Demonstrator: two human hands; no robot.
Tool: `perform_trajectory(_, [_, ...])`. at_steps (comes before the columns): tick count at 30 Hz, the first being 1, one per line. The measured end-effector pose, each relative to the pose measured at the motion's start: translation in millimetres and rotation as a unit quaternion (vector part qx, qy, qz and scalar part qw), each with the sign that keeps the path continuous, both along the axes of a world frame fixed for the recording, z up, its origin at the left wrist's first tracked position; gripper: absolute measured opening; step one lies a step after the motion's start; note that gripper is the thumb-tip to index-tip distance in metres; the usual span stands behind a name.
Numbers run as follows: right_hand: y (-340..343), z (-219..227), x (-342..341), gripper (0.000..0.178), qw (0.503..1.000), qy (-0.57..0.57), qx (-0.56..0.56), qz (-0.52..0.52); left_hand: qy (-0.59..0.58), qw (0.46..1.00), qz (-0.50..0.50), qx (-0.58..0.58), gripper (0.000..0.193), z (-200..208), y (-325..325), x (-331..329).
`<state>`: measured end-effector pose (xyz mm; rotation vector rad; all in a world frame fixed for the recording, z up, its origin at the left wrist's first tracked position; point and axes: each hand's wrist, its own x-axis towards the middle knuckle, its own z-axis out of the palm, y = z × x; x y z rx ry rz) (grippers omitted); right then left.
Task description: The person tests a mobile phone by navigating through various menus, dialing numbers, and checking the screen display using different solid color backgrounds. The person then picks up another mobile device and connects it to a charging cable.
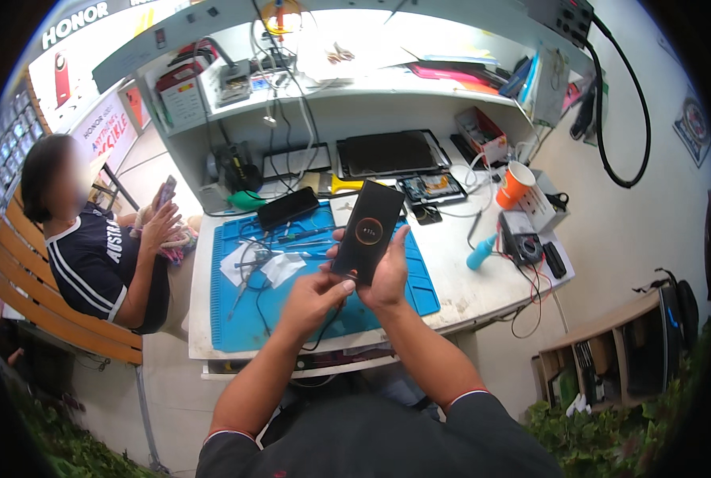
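A black smartphone (366, 232) is held tilted above the blue work mat (407, 287), a glowing ring lit on its dark screen. My right hand (387, 277) wraps round the phone from its right side and underneath, thumb along the edge. At the phone's lower end, my left hand (314, 301) is closed in a pinch on a charging cable (324, 333), whose plug is mostly hidden by the fingers. The black cable hangs from that hand toward the table's front edge. Left of my hands, white tissue (283, 268) and slim tools (304, 233) lie on the mat.
Another dark phone (288, 209) lies at the mat's far edge. Behind are an opened device (433, 188) and a tablet (391, 153). An orange cup (515, 185), a blue bottle (480, 252) and a multimeter (521, 237) stand right. A seated person (105, 231) is at left.
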<state>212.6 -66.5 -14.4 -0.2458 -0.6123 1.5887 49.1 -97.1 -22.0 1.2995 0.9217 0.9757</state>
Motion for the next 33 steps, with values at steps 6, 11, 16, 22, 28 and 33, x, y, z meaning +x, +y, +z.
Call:
perform_trajectory(6, [54.8, 35.4, -7.5, 0.094, 0.999, -0.027, 0.03, 0.009, -0.023, 0.999, -0.007, 0.039, 0.029, 33.5, 59.1, -7.1])
perform_trajectory(11, [88.5, 34.0, -18.1, 0.095, 0.999, -0.04, 0.032, -0.009, -0.024, 0.999, 0.0, 0.045, 0.027, 25.3, 94.4, -13.5])
perform_trajectory(16, [84.5, 13.2, -19.6, 0.094, 0.998, -0.051, -0.013, 0.017, 0.005, 1.0, 0.024, 0.011, 0.032, 12.1, 83.0, -16.8])
perform_trajectory(22, [81.9, 12.2, -15.6, 0.094, 0.998, -0.046, -0.028, 0.038, 0.003, 1.0, 0.016, 0.002, 0.029, 11.3, 80.0, -17.9])
perform_trajectory(28, [87.2, 21.7, -8.3, 0.102, 0.995, 0.01, -0.012, 0.095, 0.038, 0.999, 0.016, 0.034, 0.033, 20.6, 78.7, -17.4])
perform_trajectory(33, [89.6, 11.8, -7.4, 0.101, 0.997, -0.014, 0.005, 0.07, 0.042, 0.998, 0.032, 0.032, 0.029, 24.0, 72.5, -11.4])
